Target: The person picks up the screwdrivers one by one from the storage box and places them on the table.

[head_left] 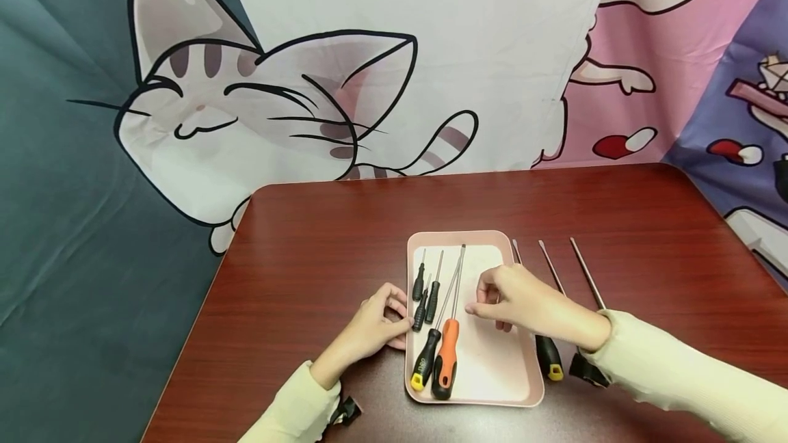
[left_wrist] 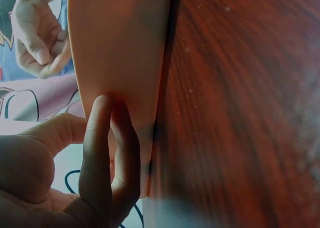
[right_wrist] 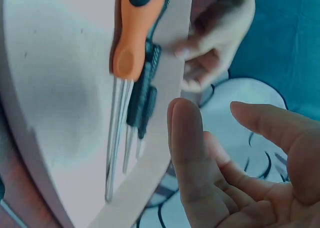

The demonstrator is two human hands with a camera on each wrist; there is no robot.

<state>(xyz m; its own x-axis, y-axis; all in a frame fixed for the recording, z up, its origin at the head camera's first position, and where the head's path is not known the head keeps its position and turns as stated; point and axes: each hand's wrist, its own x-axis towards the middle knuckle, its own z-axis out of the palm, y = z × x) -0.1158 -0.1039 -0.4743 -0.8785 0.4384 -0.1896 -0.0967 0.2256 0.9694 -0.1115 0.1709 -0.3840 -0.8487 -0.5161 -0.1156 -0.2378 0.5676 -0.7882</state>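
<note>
The left hand (head_left: 378, 320) is bent and pinches the left side of the pink tray (head_left: 492, 378) on the tabletop (head_left: 295, 245). The right hand (head_left: 514, 296) is over the tray with loose, bent fingers and has nothing in it. Of the 2 hands, only the left has hold of something. In the tray lie 1 orange screwdriver (head_left: 447, 357), 1 black and yellow screwdriver (head_left: 426, 359) and 3 small black screwdrivers (head_left: 433, 303). 3 more screwdrivers (head_left: 548, 354) lie beside it, partly hidden.
</note>
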